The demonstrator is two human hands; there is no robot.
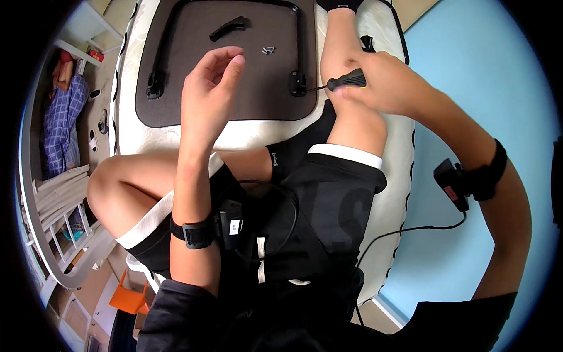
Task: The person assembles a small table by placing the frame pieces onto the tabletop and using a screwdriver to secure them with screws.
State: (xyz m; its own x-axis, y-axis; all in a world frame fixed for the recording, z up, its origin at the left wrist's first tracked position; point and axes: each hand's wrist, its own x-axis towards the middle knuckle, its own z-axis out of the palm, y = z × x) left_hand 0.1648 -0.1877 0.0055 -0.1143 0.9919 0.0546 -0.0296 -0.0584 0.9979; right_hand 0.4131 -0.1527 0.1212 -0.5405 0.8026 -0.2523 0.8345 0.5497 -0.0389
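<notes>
My right hand (390, 82) is closed round a black-handled screwdriver (347, 80). Its thin shaft points left, and the tip meets a black bracket (298, 83) on a dark brown tabletop (234, 105). My left hand (212, 88) hovers over the near part of this board, fingers loosely curled, thumb near the index finger, with nothing visible in it. A bent black tube frame (302, 35) runs round the board to a second bracket (155, 85) at left. Several small screws (268, 50) and a loose curved black piece (227, 28) lie on the board.
The board rests on a cream mattress (132, 138) with dark piping. My bare right leg stretches along its right side. Another black piece (368, 43) sits beyond my right hand. A pale blue wall (469, 105) borders the right; a white rail (56, 258) and orange stool (127, 299) stand left.
</notes>
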